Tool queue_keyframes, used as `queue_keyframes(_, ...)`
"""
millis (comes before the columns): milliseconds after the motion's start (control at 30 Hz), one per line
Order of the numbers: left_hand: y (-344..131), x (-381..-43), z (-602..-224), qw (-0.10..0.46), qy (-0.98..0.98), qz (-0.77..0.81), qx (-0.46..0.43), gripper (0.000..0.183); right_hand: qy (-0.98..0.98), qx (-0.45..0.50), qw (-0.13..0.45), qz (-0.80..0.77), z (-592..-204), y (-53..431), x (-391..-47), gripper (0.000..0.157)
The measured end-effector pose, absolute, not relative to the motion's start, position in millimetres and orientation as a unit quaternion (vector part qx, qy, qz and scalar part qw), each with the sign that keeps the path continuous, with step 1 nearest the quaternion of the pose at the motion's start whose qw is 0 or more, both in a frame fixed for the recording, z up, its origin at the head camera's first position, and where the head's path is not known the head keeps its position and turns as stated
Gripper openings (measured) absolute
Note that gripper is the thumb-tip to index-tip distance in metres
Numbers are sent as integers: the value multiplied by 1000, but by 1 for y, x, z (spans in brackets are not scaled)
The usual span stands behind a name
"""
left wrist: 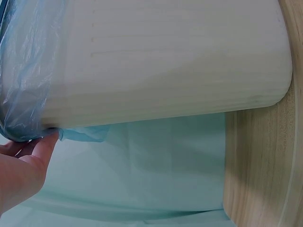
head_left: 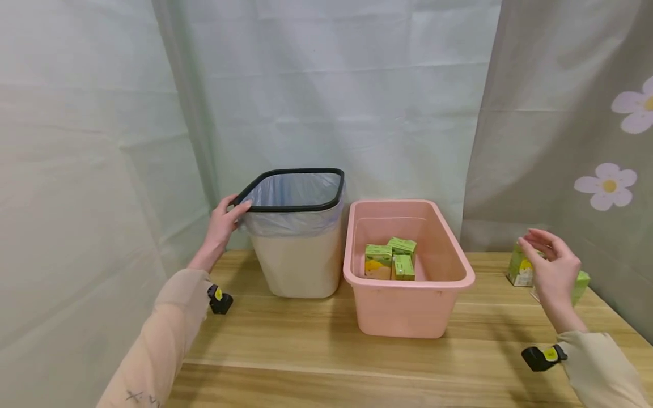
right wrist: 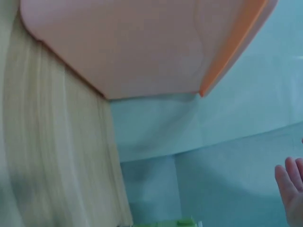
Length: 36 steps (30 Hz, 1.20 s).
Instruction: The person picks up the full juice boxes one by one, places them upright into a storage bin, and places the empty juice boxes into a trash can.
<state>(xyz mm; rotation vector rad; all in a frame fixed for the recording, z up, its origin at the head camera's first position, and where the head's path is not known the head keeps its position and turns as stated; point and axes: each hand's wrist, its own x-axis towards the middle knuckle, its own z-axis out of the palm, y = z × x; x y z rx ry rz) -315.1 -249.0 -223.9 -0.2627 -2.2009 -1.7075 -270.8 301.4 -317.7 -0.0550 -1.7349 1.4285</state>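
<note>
My left hand (head_left: pixel 221 224) grips the black rim of a cream trash bin (head_left: pixel 301 260) at its left corner, with the thumb along the rim. A translucent bluish liner bag (head_left: pixel 291 222) folds over that rim. In the left wrist view, the left hand (left wrist: pixel 23 170) meets the bag-covered edge. My right hand (head_left: pixel 553 269) hovers at the right, fingers loosely bent, with nothing visible in it. Just behind it stand a small green carton (head_left: pixel 519 269) with a yellow picture and another green carton (head_left: pixel 579 287), partly hidden by the hand.
A pink plastic tub (head_left: pixel 408 309) stands right of the bin, with several green cartons (head_left: pixel 378 262) inside. Both containers stand on a wooden table (head_left: pixel 285 351). Pale curtains (head_left: pixel 331 85) hang behind and on the left; a flowered grey one (head_left: pixel 541 141) hangs on the right.
</note>
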Motion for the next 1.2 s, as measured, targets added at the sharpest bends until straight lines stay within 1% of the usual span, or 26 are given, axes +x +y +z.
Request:
queue_keyframes(233,-259,-333,-234,173,-777,-598,-90,67,-655,-56,495,568,-326,321,-261,34)
queue_keyframes(400,-262,-337,-239,179,-783,-589,-91,68,-649,-110,501,562,-330,331,-257,39)
queue_keyframes(700,-262,-337,-240,179,-781,-592,-86,69,-680,-189,458,540,-343,348,-254,50)
queue_keyframes(933,-262,-337,-238,179,-783,-590,-85,69,-723,-225,410,509,-402,401,-286,66)
queue_keyframes(1200,-262,-336,-238,179,-782,-591,-86,69,-749,-267,343,500,-444,438,-313,85)
